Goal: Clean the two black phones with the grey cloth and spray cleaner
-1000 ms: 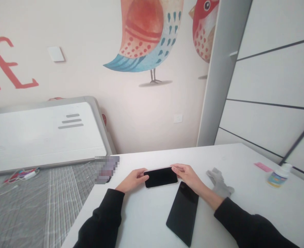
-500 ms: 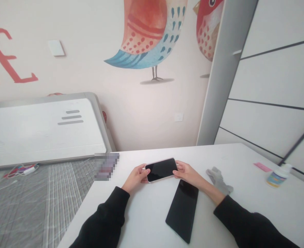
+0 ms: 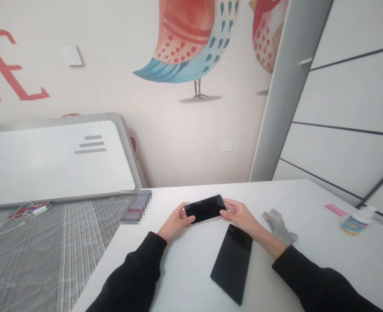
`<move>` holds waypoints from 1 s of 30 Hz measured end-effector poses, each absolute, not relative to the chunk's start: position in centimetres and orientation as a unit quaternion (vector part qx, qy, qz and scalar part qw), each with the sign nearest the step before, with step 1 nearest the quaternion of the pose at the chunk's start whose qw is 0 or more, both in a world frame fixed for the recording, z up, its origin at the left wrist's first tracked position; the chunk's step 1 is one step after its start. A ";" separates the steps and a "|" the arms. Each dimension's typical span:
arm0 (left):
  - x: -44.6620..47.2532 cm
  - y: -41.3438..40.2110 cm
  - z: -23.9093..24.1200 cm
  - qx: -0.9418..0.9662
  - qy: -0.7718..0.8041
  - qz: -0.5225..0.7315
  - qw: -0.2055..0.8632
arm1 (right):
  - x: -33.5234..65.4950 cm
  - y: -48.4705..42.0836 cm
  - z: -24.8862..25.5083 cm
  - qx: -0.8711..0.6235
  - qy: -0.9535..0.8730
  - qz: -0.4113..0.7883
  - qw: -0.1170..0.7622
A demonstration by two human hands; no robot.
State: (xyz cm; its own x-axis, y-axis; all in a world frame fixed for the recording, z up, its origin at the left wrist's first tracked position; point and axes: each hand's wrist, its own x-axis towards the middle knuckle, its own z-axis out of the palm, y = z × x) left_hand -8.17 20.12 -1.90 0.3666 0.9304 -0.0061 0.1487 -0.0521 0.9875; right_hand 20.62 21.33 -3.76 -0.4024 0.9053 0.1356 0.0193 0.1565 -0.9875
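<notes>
A smartphone [image 3: 206,209] with a dark screen and a pale edge is held sideways above the white table [image 3: 185,268]. My left hand [image 3: 177,222] grips its left end, the thumb lying over the lower left corner. At the other end my right hand [image 3: 239,214] pinches the phone, thumb at the front edge and fingers behind. Just below my right wrist a black tablet [image 3: 233,264] lies flat, its screen dark. Right of my right forearm is a crumpled grey cloth or glove [image 3: 279,226]; I cannot tell which.
On the table's right side stand a white bottle with a coloured label [image 3: 357,221] and a flat pink item [image 3: 336,210]. A blurred-out item [image 3: 135,207] lies at the left table edge. Beyond it are a grey striped bedspread [image 3: 32,260] and cables [image 3: 37,211].
My left thumb has shifted inward along the phone's lower edge. Both hands still hold the phone, and the whole view has moved slightly.
</notes>
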 end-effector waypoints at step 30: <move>-8.6 16.4 0.3 0.838 0.452 0.155 0.264 | 18.5 18.8 -2.0 -0.430 -0.805 0.231 0.338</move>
State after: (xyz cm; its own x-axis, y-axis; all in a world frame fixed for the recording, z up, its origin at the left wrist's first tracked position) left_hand -8.62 16.44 0.31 0.5438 0.8390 0.0210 0.6750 -0.4521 0.5831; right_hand 18.55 18.84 -2.04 -0.4014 0.8483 0.3454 0.5359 0.5233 -0.6625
